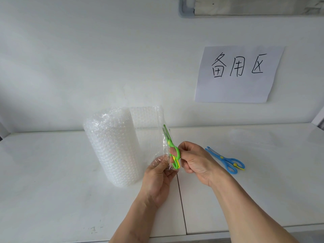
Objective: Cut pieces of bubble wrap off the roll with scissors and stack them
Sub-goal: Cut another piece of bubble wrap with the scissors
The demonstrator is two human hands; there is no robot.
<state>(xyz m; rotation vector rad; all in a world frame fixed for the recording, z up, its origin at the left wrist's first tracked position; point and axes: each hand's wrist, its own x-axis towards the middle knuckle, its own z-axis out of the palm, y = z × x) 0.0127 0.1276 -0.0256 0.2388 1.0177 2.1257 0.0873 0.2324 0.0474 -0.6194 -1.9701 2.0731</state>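
While no cut pieces are lying stacked on the worktop yet, I am judging this an early cut: my left hand is pinching the loose flap of the upright bubble wrap roll, and my right hand is gripping the green scissors at its edge.

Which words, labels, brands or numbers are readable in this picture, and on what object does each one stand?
"备用区": handwritten in black on the white paper sheet fixed to the wall, right of the bubble wrap roll.
No print can be made out on the green scissors, the blue scissors or the roll.
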